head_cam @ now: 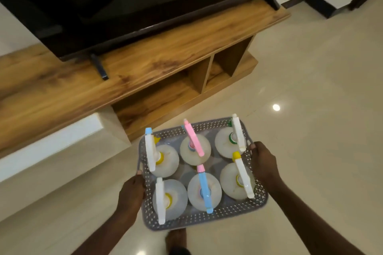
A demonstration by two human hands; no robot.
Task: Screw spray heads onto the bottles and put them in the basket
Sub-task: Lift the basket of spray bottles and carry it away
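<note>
Left hand (131, 191) and right hand (263, 163) each clamp a side handle of the grey perforated plastic basket (199, 220), carrying 6 translucent spray-headed bottles (204, 191) above the glossy tiled floor (310, 89).

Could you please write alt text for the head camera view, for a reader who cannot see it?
Seen from above, a person's left hand and right hand hold a grey perforated basket by its sides, above a glossy tiled floor. Six bottles stand inside, each fitted with a spray head. A wooden TV stand with a television lies ahead.
</note>
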